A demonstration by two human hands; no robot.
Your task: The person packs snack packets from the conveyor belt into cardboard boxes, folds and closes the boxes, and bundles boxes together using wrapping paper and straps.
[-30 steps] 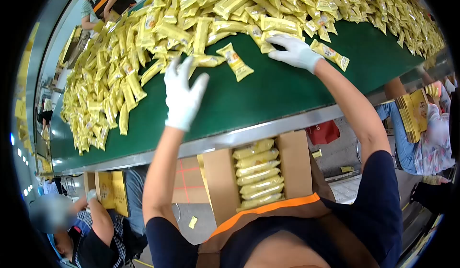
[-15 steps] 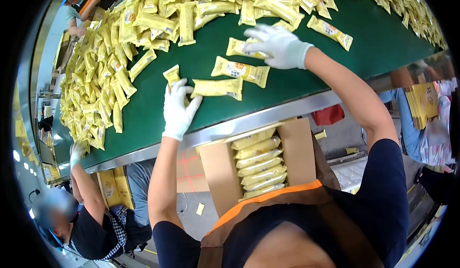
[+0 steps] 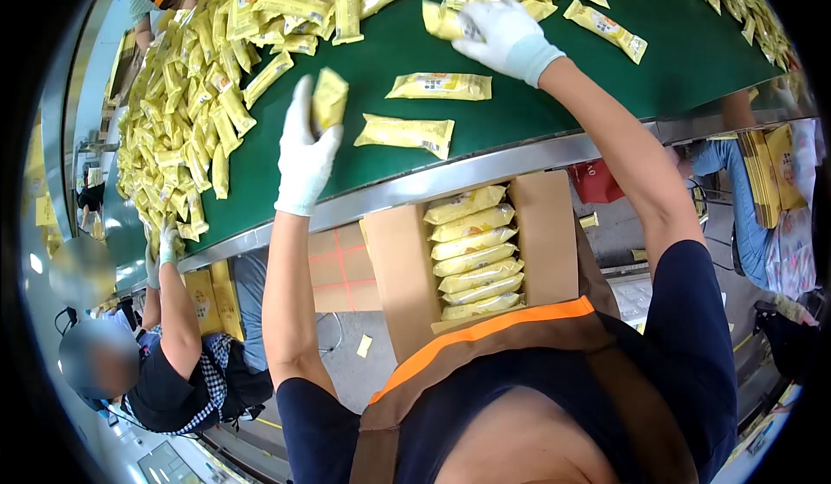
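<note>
Green table (image 3: 554,107) under a far and left heap of yellow packets (image 3: 195,94).
My gloved left hand (image 3: 303,159), half open, pinches an upright packet (image 3: 330,99); my right hand (image 3: 505,38) curls over a farther packet (image 3: 442,21), grip unclear. Two loose packets (image 3: 440,86) lie nearer.

My gloves (image 3: 305,165) look like matt cloth; the packets (image 3: 439,86) are glossy plastic, the counter (image 3: 537,120) smooth green, its edge (image 3: 407,188) shiny metal, the box (image 3: 398,263) matt cardboard.

The packets (image 3: 439,86) are yellow, and the tabletop (image 3: 537,120) is green. Orange edges the brown apron (image 3: 485,345).
</note>
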